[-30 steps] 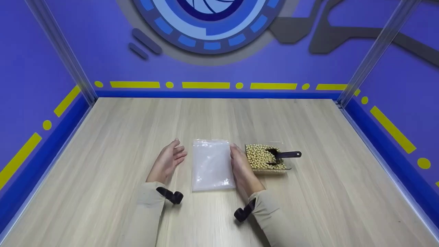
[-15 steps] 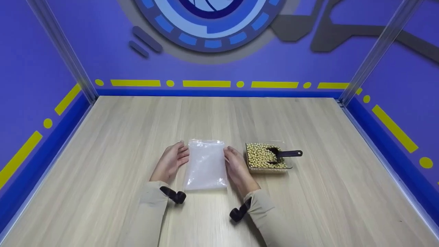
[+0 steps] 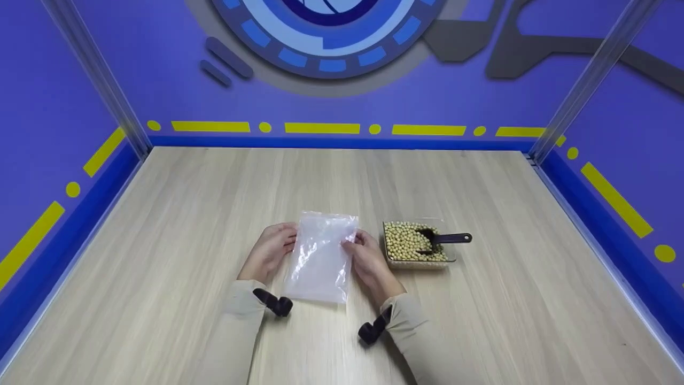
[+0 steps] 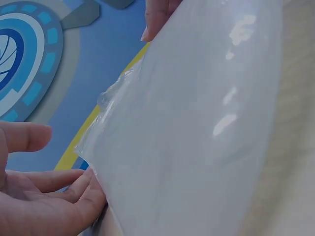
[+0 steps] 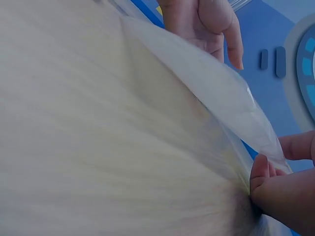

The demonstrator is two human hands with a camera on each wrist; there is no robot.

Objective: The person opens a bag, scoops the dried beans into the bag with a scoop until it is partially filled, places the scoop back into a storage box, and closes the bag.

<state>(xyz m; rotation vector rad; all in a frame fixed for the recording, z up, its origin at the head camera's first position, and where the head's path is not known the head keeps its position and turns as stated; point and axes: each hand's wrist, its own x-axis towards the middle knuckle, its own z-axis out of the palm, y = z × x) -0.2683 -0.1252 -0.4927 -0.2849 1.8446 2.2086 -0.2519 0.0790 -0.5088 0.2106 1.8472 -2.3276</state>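
A clear plastic zip bag is raised at a slant between both hands over the table, its flat face catching the light. My right hand pinches its right edge, thumb on the front face; the right wrist view shows that thumb pressed on the film. Along the opposite edge, my left hand touches the bag with its fingers, while its thumb stands apart from the film in the left wrist view. To the right, a clear box holds pale yellow soybeans with a black scoop in them.
The light wood table is bounded by blue panels at the back and sides, with metal posts at the corners. The soybean box is close beside my right hand, the scoop's handle pointing right.
The bag first shifted left with my right hand, then tilted and turned a little. My right thumb has come over its front face. My left hand has moved right to its edge.
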